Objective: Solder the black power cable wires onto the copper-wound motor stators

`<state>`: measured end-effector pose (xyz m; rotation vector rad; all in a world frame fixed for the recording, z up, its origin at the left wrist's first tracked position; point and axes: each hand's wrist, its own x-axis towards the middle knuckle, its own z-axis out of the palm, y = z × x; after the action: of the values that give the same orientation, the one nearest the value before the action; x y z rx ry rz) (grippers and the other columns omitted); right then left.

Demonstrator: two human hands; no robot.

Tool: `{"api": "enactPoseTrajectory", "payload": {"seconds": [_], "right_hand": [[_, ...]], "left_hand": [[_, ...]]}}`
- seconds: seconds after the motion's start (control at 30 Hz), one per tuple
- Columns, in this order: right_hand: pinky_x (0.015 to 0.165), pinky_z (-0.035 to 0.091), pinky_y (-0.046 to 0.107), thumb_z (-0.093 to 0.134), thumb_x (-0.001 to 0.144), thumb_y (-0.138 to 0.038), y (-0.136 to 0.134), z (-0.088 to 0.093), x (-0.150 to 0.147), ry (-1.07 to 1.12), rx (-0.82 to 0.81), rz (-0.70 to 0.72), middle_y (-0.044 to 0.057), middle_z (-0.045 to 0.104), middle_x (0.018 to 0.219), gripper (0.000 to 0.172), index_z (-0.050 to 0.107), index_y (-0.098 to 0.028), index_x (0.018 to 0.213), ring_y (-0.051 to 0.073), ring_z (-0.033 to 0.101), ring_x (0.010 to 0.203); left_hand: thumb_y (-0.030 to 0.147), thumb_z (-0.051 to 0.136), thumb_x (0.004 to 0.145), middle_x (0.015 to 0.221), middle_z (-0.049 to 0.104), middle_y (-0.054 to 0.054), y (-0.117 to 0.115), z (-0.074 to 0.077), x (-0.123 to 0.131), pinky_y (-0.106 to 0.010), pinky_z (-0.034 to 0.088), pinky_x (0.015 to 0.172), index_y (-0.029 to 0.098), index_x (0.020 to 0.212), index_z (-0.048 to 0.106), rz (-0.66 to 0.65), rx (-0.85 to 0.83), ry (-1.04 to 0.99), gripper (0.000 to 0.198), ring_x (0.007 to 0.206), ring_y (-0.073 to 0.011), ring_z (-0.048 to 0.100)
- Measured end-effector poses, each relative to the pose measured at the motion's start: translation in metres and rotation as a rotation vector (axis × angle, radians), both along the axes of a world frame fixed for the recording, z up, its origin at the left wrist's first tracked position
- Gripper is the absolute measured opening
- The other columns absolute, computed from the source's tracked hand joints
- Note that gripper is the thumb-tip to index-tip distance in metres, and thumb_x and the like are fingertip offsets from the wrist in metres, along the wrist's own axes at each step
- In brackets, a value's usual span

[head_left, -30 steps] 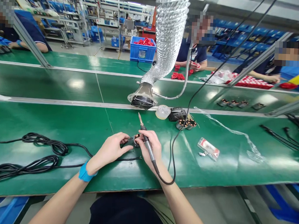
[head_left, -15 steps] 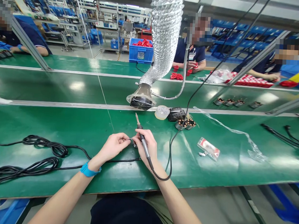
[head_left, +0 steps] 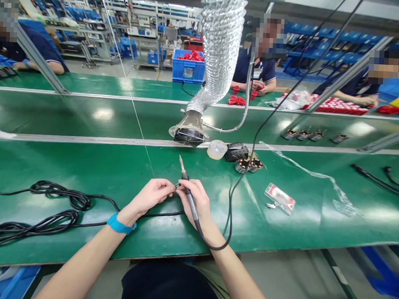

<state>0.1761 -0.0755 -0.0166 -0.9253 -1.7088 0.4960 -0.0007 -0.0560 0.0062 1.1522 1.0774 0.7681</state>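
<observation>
My left hand (head_left: 154,194), with a blue band (head_left: 120,225) at the wrist, is closed in a pinch at a small dark part (head_left: 177,185) between the hands. What exactly it grips is too small to name. My right hand (head_left: 198,201) is closed around a soldering iron (head_left: 190,198), its tip pointing up and away from me. The fingertips of both hands nearly meet at the small part. A black cable (head_left: 162,214) runs along the green table (head_left: 118,163) below the hands. A thin strand of solder wire (head_left: 146,150) hangs down just beyond my left hand.
A fume hood (head_left: 189,132) on a foil duct hangs ahead. Beyond my right hand lie a round tub (head_left: 217,149), a black block (head_left: 236,151), two stators (head_left: 242,165) and a clear case (head_left: 280,198). Coiled cables (head_left: 60,192) lie left. People sit across the table.
The soldering iron in my right hand has shifted slightly left and toward me. Both hands have drawn closer together, and the small part between them shows less. The iron's cord hangs a little lower.
</observation>
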Motion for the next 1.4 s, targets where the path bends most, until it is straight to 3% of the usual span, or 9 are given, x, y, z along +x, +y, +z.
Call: {"api": "enactPoseTrajectory", "payload": {"seconds": [0.17, 0.4, 0.63, 0.87, 0.97, 1.1, 1.4], "right_hand": [[0.087, 0.055, 0.030, 0.058, 0.092, -0.011, -0.003, 0.001, 0.006, 0.043, -0.077, -0.009, 0.003, 0.058, 0.100, 0.034, 0.061, -0.028, 0.121, 0.015, 0.064, 0.089], [0.083, 0.055, 0.027, 0.058, 0.089, -0.010, 0.005, 0.000, -0.003, 0.078, -0.119, -0.061, 0.002, 0.056, 0.099, 0.034, 0.062, -0.026, 0.119, 0.012, 0.063, 0.080], [0.087, 0.055, 0.031, 0.060, 0.091, -0.017, -0.004, 0.001, 0.005, 0.108, -0.143, -0.105, 0.005, 0.062, 0.103, 0.030, 0.063, -0.026, 0.120, 0.016, 0.065, 0.091], [0.068, 0.056, 0.034, 0.052, 0.093, -0.021, -0.027, -0.009, 0.025, 0.164, -0.027, -0.261, 0.003, 0.068, 0.078, 0.017, 0.068, -0.021, 0.097, 0.018, 0.067, 0.069], [0.060, 0.052, 0.035, 0.049, 0.091, -0.020, -0.033, -0.012, 0.026, 0.180, 0.073, -0.233, 0.002, 0.065, 0.066, 0.019, 0.066, -0.021, 0.084, 0.018, 0.063, 0.059], [0.058, 0.050, 0.035, 0.049, 0.090, -0.019, -0.033, -0.007, 0.022, 0.143, 0.141, -0.201, 0.001, 0.062, 0.059, 0.019, 0.066, -0.022, 0.083, 0.017, 0.059, 0.055], [0.062, 0.051, 0.036, 0.050, 0.090, -0.020, -0.033, -0.008, 0.023, 0.144, 0.063, -0.173, 0.000, 0.063, 0.061, 0.018, 0.067, -0.022, 0.083, 0.018, 0.061, 0.057]], "left_hand": [[0.047, 0.070, 0.078, 0.066, 0.055, 0.000, 0.000, 0.001, 0.002, -0.021, 0.015, 0.044, 0.011, 0.075, 0.062, 0.036, -0.013, 0.014, 0.036, 0.046, -0.0037, 0.032], [0.042, 0.068, 0.078, 0.064, 0.053, 0.001, 0.000, 0.002, 0.001, -0.021, 0.013, 0.045, 0.012, 0.073, 0.060, 0.032, -0.023, 0.037, 0.032, 0.046, -0.0038, 0.028], [0.044, 0.068, 0.079, 0.063, 0.052, 0.002, -0.001, 0.001, 0.001, -0.021, 0.015, 0.045, 0.012, 0.074, 0.060, 0.015, -0.006, 0.066, 0.034, 0.046, -0.0046, 0.029], [0.045, 0.068, 0.080, 0.063, 0.053, 0.001, -0.001, 0.001, 0.000, -0.021, 0.015, 0.045, 0.013, 0.073, 0.060, 0.003, -0.009, 0.073, 0.034, 0.046, -0.0045, 0.029], [0.046, 0.067, 0.081, 0.059, 0.050, 0.003, 0.000, 0.000, 0.000, -0.021, 0.015, 0.046, 0.013, 0.072, 0.060, 0.006, -0.006, 0.078, 0.035, 0.046, -0.0048, 0.029], [0.047, 0.067, 0.081, 0.058, 0.048, 0.003, 0.000, 0.001, 0.001, -0.022, 0.015, 0.046, 0.013, 0.072, 0.060, 0.013, -0.008, 0.079, 0.035, 0.046, -0.0050, 0.029], [0.049, 0.069, 0.078, 0.056, 0.047, 0.004, -0.003, 0.004, 0.003, -0.022, 0.017, 0.046, 0.014, 0.073, 0.061, 0.042, 0.029, 0.100, 0.036, 0.046, -0.0065, 0.031]]}}
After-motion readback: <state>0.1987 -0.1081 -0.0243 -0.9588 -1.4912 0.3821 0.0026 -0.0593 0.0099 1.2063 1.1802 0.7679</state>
